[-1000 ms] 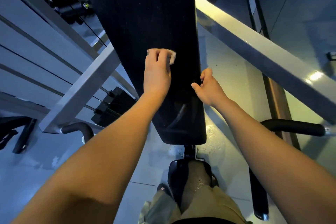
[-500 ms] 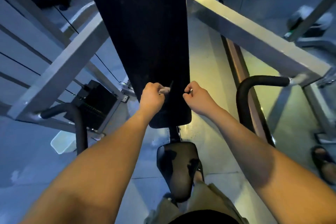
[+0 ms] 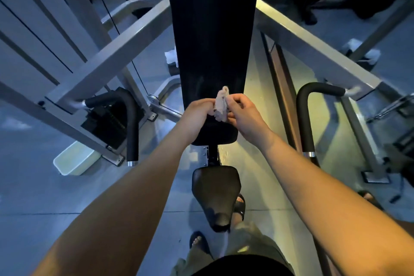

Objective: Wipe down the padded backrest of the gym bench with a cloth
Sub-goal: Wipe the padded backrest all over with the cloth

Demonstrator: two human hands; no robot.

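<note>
The long black padded backrest (image 3: 212, 36) runs from the top of the view down to its rounded lower end in the centre. A small pale crumpled cloth (image 3: 221, 105) sits over that lower end, pinched between both hands. My left hand (image 3: 198, 112) grips the cloth's left side with closed fingers. My right hand (image 3: 243, 112) holds its right side with thumb and fingertips. Below the backrest is the black seat pad (image 3: 215, 192).
Grey steel frame beams flank the bench on the left (image 3: 107, 60) and right (image 3: 313, 51). Black foam handles stand at left (image 3: 132, 127) and right (image 3: 307, 119). A pale tray (image 3: 74, 162) lies on the floor at left. My sandalled feet (image 3: 198, 242) are near the seat.
My left hand slid the cloth down the backrest to its lower end. My right hand left the pad's edge and took hold of the cloth too. The view pulled back.
</note>
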